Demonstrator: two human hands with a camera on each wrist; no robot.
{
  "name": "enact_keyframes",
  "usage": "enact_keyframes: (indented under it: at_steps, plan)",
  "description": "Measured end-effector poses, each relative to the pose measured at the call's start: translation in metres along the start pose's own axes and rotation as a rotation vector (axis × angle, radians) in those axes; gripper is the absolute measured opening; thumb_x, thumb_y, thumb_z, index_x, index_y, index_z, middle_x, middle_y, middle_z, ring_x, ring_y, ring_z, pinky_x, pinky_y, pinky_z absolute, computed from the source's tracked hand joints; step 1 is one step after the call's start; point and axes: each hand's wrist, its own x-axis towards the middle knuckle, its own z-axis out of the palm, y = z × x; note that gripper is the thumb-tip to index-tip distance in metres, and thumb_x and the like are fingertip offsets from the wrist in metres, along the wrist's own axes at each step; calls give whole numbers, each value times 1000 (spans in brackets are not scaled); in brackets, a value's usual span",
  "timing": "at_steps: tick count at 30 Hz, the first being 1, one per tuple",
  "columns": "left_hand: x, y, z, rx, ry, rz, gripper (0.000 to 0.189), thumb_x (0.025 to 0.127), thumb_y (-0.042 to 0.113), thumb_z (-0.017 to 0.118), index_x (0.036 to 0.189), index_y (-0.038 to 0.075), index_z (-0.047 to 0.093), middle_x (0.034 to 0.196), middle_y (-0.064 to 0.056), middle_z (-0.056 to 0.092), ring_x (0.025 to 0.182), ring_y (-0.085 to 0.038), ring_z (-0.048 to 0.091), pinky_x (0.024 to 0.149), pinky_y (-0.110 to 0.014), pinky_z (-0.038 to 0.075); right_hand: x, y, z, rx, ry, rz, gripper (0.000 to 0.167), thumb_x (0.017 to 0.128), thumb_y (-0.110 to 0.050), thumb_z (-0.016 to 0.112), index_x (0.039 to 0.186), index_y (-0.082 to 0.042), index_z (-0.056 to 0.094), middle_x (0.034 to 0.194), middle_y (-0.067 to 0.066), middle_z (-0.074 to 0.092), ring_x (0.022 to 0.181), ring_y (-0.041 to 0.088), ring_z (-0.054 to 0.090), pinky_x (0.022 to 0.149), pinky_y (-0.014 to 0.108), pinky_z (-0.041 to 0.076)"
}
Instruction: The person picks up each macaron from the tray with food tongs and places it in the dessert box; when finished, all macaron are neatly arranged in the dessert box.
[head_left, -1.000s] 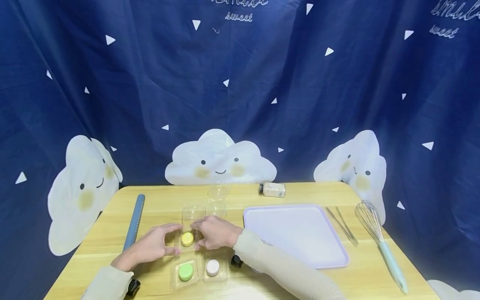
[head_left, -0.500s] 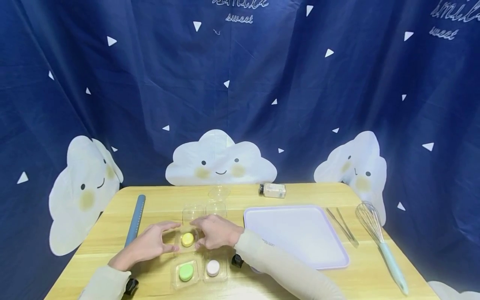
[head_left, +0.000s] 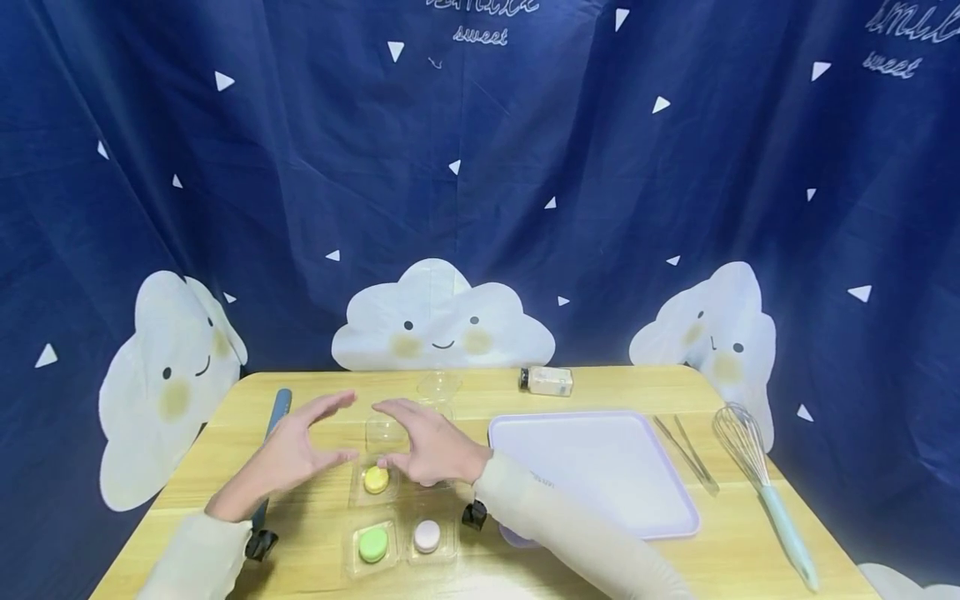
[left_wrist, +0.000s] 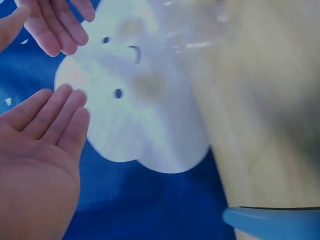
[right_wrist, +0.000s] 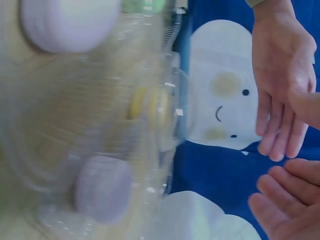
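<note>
My left hand and right hand hover above the table with palms facing and fingers spread, nothing between them. Below the gap, a yellow macaron sits in a clear plastic box whose lid stands raised behind it. Nearer me, a green macaron and a pale pink macaron lie in their own clear boxes. Another lavender macaron shows in the right wrist view; in the head view my right hand covers that spot. Both palms also appear in the left wrist view.
A pale purple tray lies right of my right hand. Beyond it are metal tongs and a whisk. A small black-capped bottle lies at the back edge. A blue strip is partly behind my left hand.
Both hands have come off the yellow macaron's box and risen up and away from me, spreading slightly apart. The boxes and macarons have stayed in place.
</note>
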Motion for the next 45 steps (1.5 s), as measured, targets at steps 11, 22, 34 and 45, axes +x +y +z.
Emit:
enact_keyframes:
  at_steps: [11, 22, 34, 45]
  plan:
    - [57, 5, -26, -201, 84, 18, 92, 81, 18, 86, 157, 9, 36, 162, -16, 39, 147, -42, 39, 108, 5, 25, 20, 25, -44, 288, 246, 64, 92, 89, -26, 78, 162, -15, 22, 167, 6, 31, 150, 28, 39, 124, 41, 36]
    - [128, -11, -25, -248, -76, -156, 95, 90, 32, 77, 162, 7, 20, 169, -16, 23, 157, -36, 23, 129, -52, 23, 31, 88, -47, 644, 426, 379, 77, 100, -26, 63, 162, -6, 21, 168, 11, 27, 155, 30, 30, 128, 44, 28]
    - [166, -26, 49, -260, -445, -330, 107, 89, 41, 70, 160, -6, 5, 169, -26, 10, 158, -41, 11, 131, -54, 13, 27, 133, -6, 706, 353, 784, 62, 105, -43, 46, 152, -2, 43, 158, 18, 45, 149, 39, 38, 128, 54, 25]
    - [164, -18, 82, -254, -672, -339, 99, 88, 35, 69, 161, -1, 13, 169, -26, 13, 156, -45, 15, 128, -61, 16, 25, 132, 6, 891, 307, 855, 62, 106, -42, 43, 143, 8, 48, 115, 19, 64, 114, 34, 61, 115, 53, 44]
